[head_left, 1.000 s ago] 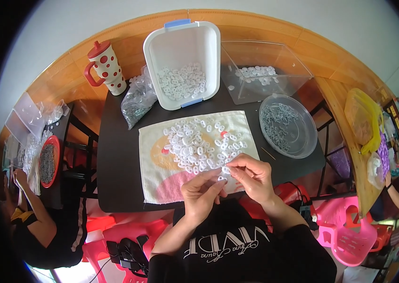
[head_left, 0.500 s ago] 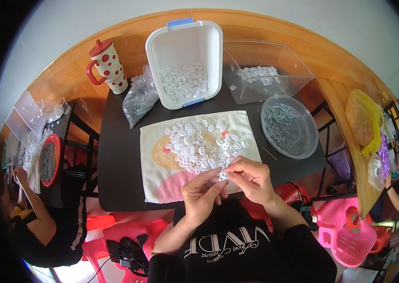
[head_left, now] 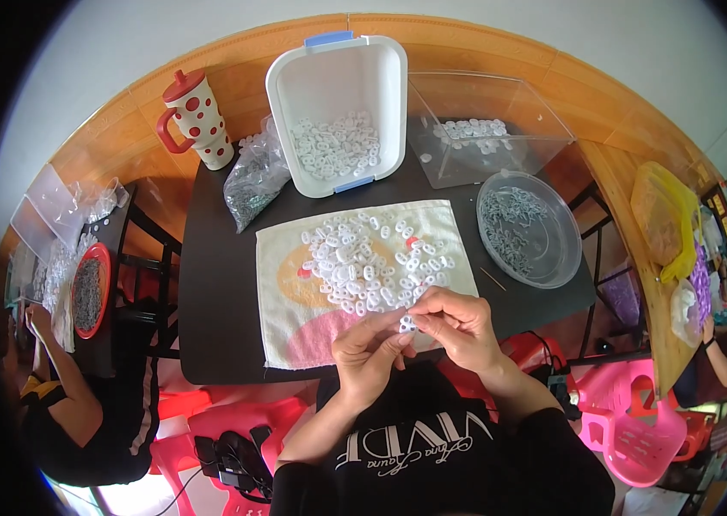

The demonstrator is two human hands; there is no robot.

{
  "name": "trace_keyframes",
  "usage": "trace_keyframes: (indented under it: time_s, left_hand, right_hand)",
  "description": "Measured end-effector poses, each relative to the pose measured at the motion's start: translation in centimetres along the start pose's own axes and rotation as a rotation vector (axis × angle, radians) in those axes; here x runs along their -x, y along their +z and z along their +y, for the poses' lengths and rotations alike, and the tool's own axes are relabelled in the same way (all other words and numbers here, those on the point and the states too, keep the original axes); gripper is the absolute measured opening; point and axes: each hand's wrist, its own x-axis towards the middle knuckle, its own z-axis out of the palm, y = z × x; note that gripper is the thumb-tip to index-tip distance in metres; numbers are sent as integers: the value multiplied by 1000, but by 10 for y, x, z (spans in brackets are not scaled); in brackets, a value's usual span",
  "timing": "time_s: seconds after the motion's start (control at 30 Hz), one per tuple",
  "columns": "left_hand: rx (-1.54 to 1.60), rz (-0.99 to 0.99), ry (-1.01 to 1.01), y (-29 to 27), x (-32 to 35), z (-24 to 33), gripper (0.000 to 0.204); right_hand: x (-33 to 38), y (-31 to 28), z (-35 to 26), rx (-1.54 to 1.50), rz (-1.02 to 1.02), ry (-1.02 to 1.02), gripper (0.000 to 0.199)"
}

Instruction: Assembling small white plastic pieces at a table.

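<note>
Between the fingertips of both hands is a small white plastic piece with holes [head_left: 407,324], just in front of the near edge of a towel. My left hand [head_left: 368,354] pinches it from the left, and my right hand [head_left: 460,331] closes on it from the right with thumb and forefinger. Anything smaller in the right fingertips cannot be made out. Beyond the hands, a heap of white oval plastic pieces [head_left: 348,262] lies on the printed towel [head_left: 282,322]. To the right stands a round clear tub [head_left: 557,262] with small grey metal parts [head_left: 510,225].
Behind the towel a white bin [head_left: 338,82] leans with more white pieces inside. Beside it are a plastic bag of grey parts [head_left: 253,185], a spotted tumbler [head_left: 200,120] and a clear box [head_left: 501,129]. A thin stick [head_left: 492,279] lies near the tub. People work at both sides.
Both hands stay almost in place, still together on the white piece, which seems slightly turned. Nothing else has visibly moved apart from a slight shift of the whole view.
</note>
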Motion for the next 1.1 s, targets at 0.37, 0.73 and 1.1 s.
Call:
trace_keyframes:
  time_s: [0.37, 0.73, 1.1]
  left_hand:
    - [-122, -10, -46, -7, -3, 1, 29]
    - [-212, 21, -51, -10, -6, -6, 29]
    - [-900, -63, 182, -18, -22, -8, 32]
  right_hand:
    - [3, -4, 24, 131, -38, -81, 13]
    - [2, -8, 25, 143, -108, -38, 19]
    - [-6, -4, 47, 548, -150, -253, 24]
